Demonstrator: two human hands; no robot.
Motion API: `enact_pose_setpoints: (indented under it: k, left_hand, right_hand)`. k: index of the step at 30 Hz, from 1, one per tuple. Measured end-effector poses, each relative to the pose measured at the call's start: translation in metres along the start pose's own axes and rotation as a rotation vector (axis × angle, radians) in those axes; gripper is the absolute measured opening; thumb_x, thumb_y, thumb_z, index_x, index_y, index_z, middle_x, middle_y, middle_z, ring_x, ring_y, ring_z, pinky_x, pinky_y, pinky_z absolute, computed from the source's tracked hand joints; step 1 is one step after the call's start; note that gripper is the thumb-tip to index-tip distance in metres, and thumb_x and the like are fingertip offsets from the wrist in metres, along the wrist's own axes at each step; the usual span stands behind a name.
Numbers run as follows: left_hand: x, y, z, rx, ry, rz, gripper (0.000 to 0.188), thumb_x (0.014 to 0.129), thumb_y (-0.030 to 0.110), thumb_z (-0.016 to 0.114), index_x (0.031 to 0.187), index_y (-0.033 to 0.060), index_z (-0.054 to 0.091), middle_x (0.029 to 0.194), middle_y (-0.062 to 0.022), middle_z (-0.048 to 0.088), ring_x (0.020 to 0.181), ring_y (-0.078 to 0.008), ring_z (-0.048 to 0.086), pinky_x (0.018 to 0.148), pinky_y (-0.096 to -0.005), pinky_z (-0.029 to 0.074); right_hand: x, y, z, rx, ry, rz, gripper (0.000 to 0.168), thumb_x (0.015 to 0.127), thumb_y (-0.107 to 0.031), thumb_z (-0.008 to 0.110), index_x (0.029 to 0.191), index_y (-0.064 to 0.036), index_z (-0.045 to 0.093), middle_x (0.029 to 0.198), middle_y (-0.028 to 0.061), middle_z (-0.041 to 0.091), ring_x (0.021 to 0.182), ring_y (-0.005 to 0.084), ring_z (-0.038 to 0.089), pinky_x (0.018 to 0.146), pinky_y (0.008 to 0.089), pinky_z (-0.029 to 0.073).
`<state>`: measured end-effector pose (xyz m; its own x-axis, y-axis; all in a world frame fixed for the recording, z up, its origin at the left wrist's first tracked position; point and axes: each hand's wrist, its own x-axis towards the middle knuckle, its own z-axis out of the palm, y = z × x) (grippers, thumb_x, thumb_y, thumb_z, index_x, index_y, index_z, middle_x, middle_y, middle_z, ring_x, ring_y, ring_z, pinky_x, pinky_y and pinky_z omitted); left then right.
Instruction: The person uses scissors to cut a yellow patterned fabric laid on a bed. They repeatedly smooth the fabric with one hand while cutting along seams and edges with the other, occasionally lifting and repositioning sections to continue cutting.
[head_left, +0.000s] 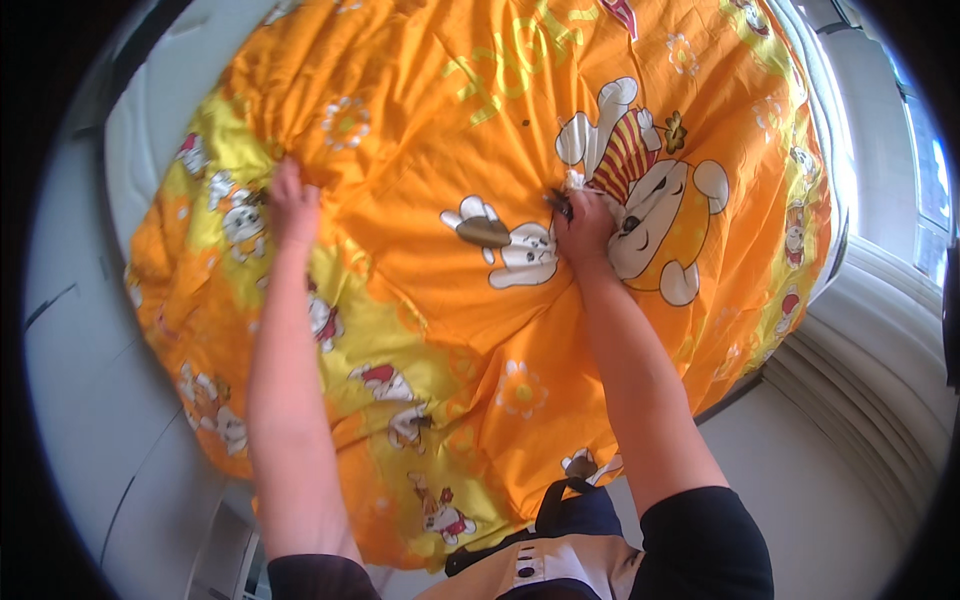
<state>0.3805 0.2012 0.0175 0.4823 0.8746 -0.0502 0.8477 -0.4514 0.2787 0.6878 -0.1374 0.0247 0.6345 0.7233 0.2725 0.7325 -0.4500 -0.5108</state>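
An orange and yellow quilt (420, 277) printed with cartoon animals and flowers spreads before me, its surface wrinkled. My left hand (293, 206) grips its cloth near the yellow border on the left, and folds fan out from the fingers. Right of the middle, my right hand (585, 229) rests on the quilt beside a printed bear. It holds a small dark tool (559, 204), whose kind is hard to make out. White thread or cord (576, 180) shows at those fingertips. Part of the tool is hidden in the hand.
Under the quilt, a pale mattress or sheet edge (161, 97) shows at the upper left. Light cabinet fronts (82, 300) stand on the left. A gathered curtain (870, 360) hangs by a window (930, 172) at right. Pale floor (787, 465) shows at lower right.
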Motion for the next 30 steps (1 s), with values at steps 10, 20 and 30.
enact_pose_setpoints:
  k: [10,20,30]
  left_hand:
    - [-0.273,0.208,-0.170,-1.360,-0.554,-0.136,0.048,0.093,0.018,0.064,0.136,0.0035,0.048,0.133,-0.0064,0.054,0.118,-0.0143,0.053,0.103,-0.0284,0.040]
    - [-0.369,0.340,-0.312,-1.346,-0.844,0.181,0.054,0.083,0.014,0.076,0.132,0.0129,0.053,0.119,0.0018,0.060,0.090,-0.0062,0.053,0.068,-0.0207,0.042]
    - [-0.468,0.313,-0.316,-1.512,-0.666,-0.032,0.002,0.088,0.002,0.064,0.087,0.0035,0.063,0.086,-0.0006,0.066,0.082,-0.0081,0.062,0.075,-0.0240,0.050]
  right_hand:
    - [-0.059,-0.117,-0.197,1.573,-0.574,0.634,0.021,0.098,-0.023,0.055,0.087,-0.005,0.058,0.074,-0.0011,0.054,0.058,0.0050,0.041,0.050,0.0211,0.028]
    - [-0.102,-0.184,-0.405,1.288,-1.013,0.497,0.029,0.101,-0.029,0.052,0.116,-0.005,0.061,0.095,-0.0003,0.065,0.082,0.0033,0.053,0.059,0.0190,0.039]
    - [-0.173,-0.258,-0.486,0.882,-1.004,0.217,0.032,0.101,-0.020,0.051,0.127,-0.003,0.058,0.098,0.0035,0.061,0.063,0.0074,0.047,0.058,0.0217,0.045]
